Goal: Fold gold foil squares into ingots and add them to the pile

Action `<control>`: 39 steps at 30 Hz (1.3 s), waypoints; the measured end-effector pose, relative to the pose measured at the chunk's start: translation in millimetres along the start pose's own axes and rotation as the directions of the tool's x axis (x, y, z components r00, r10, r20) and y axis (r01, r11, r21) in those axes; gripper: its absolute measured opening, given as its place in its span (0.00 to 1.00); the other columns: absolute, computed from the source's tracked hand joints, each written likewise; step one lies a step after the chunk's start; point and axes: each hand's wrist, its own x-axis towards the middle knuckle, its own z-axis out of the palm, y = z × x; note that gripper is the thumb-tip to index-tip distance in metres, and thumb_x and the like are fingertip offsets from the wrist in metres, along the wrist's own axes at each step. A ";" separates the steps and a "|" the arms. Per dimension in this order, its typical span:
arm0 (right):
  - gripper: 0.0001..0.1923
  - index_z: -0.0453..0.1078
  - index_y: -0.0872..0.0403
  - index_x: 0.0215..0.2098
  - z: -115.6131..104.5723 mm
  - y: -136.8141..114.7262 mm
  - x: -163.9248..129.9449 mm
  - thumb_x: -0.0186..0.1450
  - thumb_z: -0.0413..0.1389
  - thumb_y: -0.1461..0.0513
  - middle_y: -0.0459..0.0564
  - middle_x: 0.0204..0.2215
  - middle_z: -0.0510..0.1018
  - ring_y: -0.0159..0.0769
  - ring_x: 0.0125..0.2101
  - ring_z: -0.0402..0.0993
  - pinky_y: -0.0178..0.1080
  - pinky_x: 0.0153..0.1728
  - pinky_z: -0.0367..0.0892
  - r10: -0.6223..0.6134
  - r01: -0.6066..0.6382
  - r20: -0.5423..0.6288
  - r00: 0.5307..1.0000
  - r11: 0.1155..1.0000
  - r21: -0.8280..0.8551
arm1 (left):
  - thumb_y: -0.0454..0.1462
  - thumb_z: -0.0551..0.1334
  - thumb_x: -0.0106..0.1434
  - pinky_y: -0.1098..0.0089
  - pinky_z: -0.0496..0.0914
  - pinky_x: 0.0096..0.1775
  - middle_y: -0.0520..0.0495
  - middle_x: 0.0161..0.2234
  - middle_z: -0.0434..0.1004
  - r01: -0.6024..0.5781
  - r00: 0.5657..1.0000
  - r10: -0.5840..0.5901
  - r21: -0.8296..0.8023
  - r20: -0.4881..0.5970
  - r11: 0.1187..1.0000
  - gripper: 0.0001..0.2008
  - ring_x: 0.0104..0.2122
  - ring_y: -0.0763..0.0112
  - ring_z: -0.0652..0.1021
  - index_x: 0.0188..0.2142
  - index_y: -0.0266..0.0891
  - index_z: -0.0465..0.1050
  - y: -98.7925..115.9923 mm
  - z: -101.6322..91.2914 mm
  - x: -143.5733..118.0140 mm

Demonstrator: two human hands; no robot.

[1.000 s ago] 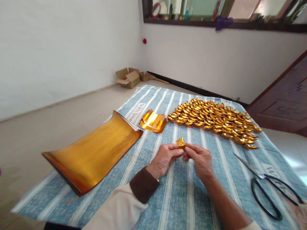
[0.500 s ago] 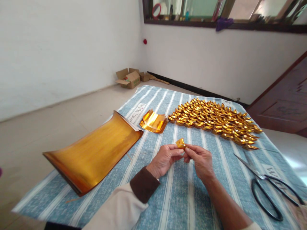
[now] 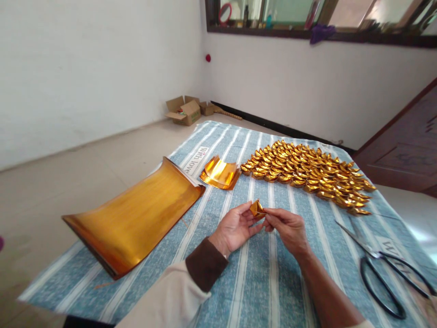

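A small folded gold paper ingot [image 3: 256,208] is between my hands above the striped cloth. My left hand [image 3: 234,228] is turned palm up, its thumb at the left side of the ingot and its fingers loosely curled beneath. With thumb and forefinger, my right hand [image 3: 287,228] pinches at the ingot's right end; a thin pale line shows there, and I cannot tell whether it is a paper edge or a separate sliver. Beyond my hands lies a short stack of small gold paper sheets [image 3: 220,173]. Many finished gold ingots [image 3: 303,171] sit in rows behind and to the right.
Black-handled scissors [image 3: 375,255] lie at the right, blades slightly apart. Large curled gold sheets [image 3: 136,218] cover the table's left side. A blue and white striped tablecloth [image 3: 256,282] lies under everything. An opened cardboard box [image 3: 184,111] stands on the floor by the wall.
My left fingers have loosened from a pinch and turned palm up around the ingot. The ingot has tilted and shows its hollow side. My right hand keeps its pinch.
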 end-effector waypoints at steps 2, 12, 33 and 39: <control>0.08 0.80 0.49 0.37 -1.4 1.7 0.5 0.59 0.61 0.61 0.43 0.21 0.79 0.28 0.18 0.72 0.32 0.21 0.70 -0.011 0.010 -0.017 1.000 0.999 -0.036 | 0.33 0.57 0.66 0.67 0.71 0.36 0.42 0.30 0.80 0.003 1.000 -0.003 0.015 0.002 1.000 0.10 0.31 0.67 0.79 0.34 0.31 0.76 -0.8 0.8 -0.6; 0.14 0.77 0.54 0.42 6.5 1.6 -5.9 0.59 0.62 0.58 0.42 0.19 0.77 0.30 0.19 0.72 0.34 0.24 0.70 -0.130 0.097 -0.107 0.986 0.958 -0.271 | 0.28 0.65 0.57 0.69 0.71 0.40 0.41 0.35 0.80 -0.169 0.984 0.164 0.081 0.064 0.982 0.05 0.36 0.68 0.78 0.34 0.29 0.79 -5.3 -2.5 1.3; 0.14 0.77 0.52 0.46 14.3 -4.1 -10.4 0.63 0.58 0.59 0.46 0.24 0.81 0.31 0.19 0.75 0.34 0.24 0.72 -0.292 0.231 -0.079 0.953 0.872 -0.432 | 0.31 0.74 0.46 0.71 0.70 0.41 0.44 0.34 0.79 -0.224 0.970 0.202 0.175 0.135 0.959 0.11 0.35 0.70 0.77 0.31 0.31 0.80 -5.8 -4.8 2.7; 0.14 0.78 0.51 0.44 14.6 -6.7 -10.5 0.64 0.56 0.57 0.46 0.21 0.80 0.33 0.18 0.74 0.36 0.24 0.72 -0.324 0.258 -0.069 0.943 0.849 -0.461 | 0.29 0.71 0.49 0.70 0.70 0.42 0.42 0.33 0.79 -0.210 0.972 0.187 0.158 0.145 0.965 0.07 0.35 0.69 0.77 0.31 0.30 0.79 -5.5 -4.7 2.4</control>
